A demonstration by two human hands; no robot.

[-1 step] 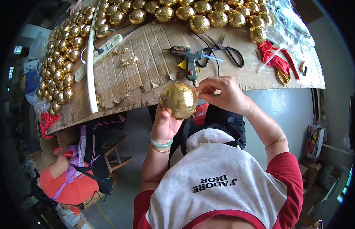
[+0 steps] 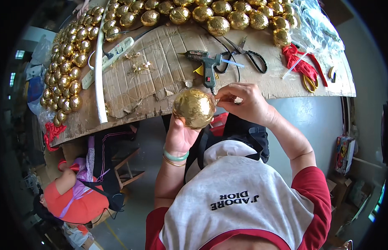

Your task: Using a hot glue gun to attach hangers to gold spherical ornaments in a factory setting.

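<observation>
Crinkled gold foil ball (image 2: 194,108), hand-held

ball in hand (image 2: 194,107): shiny crinkled gold foil
balls along the surface's far and left edges (image 2: 69,66): same gold
surface (image 2: 160,75): brown corrugated cardboard
glue gun (image 2: 207,62): dark green, yellow trigger
scissors (image 2: 248,52): black
ribbon (image 2: 300,62): red
bangle (image 2: 176,156): pale green

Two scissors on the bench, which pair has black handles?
The black-handled scissors lie just right of the glue gun, blades pointing up-left. The other scissors have yellow handles, under red ribbon near the right edge.
</observation>
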